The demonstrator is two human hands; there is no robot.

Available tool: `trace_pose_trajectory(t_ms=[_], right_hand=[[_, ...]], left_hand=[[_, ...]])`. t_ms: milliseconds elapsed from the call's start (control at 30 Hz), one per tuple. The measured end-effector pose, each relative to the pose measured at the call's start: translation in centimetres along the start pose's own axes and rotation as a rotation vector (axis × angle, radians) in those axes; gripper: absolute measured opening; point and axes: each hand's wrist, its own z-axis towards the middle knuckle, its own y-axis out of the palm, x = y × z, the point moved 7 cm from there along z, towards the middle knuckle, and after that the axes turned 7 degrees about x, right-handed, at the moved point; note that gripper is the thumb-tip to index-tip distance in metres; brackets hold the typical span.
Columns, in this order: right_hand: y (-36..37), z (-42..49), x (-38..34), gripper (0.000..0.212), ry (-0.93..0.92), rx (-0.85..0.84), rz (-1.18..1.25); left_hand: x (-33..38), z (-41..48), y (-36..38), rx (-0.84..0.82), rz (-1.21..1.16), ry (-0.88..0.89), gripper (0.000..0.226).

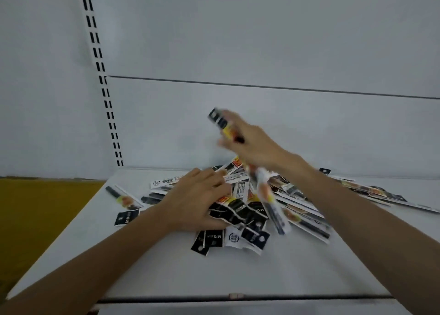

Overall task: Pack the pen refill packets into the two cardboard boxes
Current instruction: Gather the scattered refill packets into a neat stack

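Gathering mid-frame, we gripped one packet [217,119] in our right hand [252,145], left hand [198,201] pressing straight-fingered on the pile [240,211]; next we needed the unseen boxes.

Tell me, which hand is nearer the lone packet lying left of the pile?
Left. The left hand rests on the pile, just right of the lone packet; the right hand is raised above the pile, farther right, gripping another packet.
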Motion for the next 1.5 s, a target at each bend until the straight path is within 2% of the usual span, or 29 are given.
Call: trace_pose_trajectory(t_ms=[67, 200, 300, 400, 467, 500, 600, 733, 800, 900, 967, 1067, 1167, 1233, 1267, 1400, 1500], right_hand=[[3.3, -0.9, 1.2, 0.077, 0.056, -0.182, -0.056], [1.1, -3.0, 4.0, 0.071, 0.254, -0.102, 0.081], [-0.2, -5.4, 4.8, 0.074, 0.248, -0.189, -0.01], [1.2, -6.8, 4.3, 0.088, 0.092, -0.328, -0.226], [1.9, -6.3, 4.7, 0.102, 0.002, -0.312, -0.391], [1.9, -5.8, 4.9, 0.103, -0.017, -0.282, -0.45], [2.5, -3.8, 4.8, 0.101, -0.072, -0.252, -0.509], [4.4, -2.2, 5.2, 0.078, -0.018, -0.378, -0.459], [4.6, -2.0, 6.0, 0.069, 0.039, -0.429, -0.453], [4.1, -2.2, 7.0, 0.056, 0.059, -0.415, -0.521], [3.5, -2.7, 7.2, 0.051, 0.085, -0.405, -0.477], [2.6, -3.8, 7.0, 0.061, 0.208, -0.499, -0.216], [2.5, -5.3, 6.8, 0.085, 0.303, -0.65, -0.17], [2.8, -5.4, 6.4, 0.096, 0.322, -0.625, -0.259], [3.1, -5.2, 6.0, 0.093, 0.303, -0.594, -0.333], [3.7, -3.9, 4.9, 0.059, 0.289, -0.406, -0.545], [3.8, -3.5, 4.6, 0.066, 0.337, -0.272, -0.606]], left_hand=[[0.2, 0.6, -0.4, 0.028, -0.007, -0.037, 0.063], [0.0, 0.3, -2.0, 0.112, -0.082, -0.067, 0.075], [0.3, 0.3, -2.0, 0.134, -0.17, -0.031, 0.074], [0.1, 1.0, -0.3, -0.029, -0.279, -0.089, 0.09], [-0.4, 1.2, 1.1, -0.188, -0.366, -0.183, 0.102], [-0.6, 1.2, 1.4, -0.217, -0.358, -0.199, 0.103], [-0.3, 1.4, 1.0, -0.161, -0.248, -0.162, 0.102], [-0.2, 0.6, 0.0, -0.074, -0.153, -0.104, 0.104], [-0.2, -0.3, -0.4, -0.095, -0.196, -0.071, 0.1], [0.5, -1.8, -0.2, -0.181, -0.196, -0.008, 0.1], [0.8, -2.1, -0.1, -0.167, -0.193, -0.001, 0.095], [1.1, -1.8, 0.0, -0.122, -0.2, -0.01, 0.075], [1.4, -1.6, 0.3, -0.07, -0.211, -0.012, 0.061], [1.5, -1.7, 0.6, -0.058, -0.214, -0.007, 0.06], [1.6, -1.7, 0.7, -0.059, -0.205, -0.002, 0.059], [1.6, -2.0, 0.8, -0.046, -0.132, 0.017, 0.057], [1.7, -1.9, 0.7, -0.044, -0.101, 0.036, 0.058]])
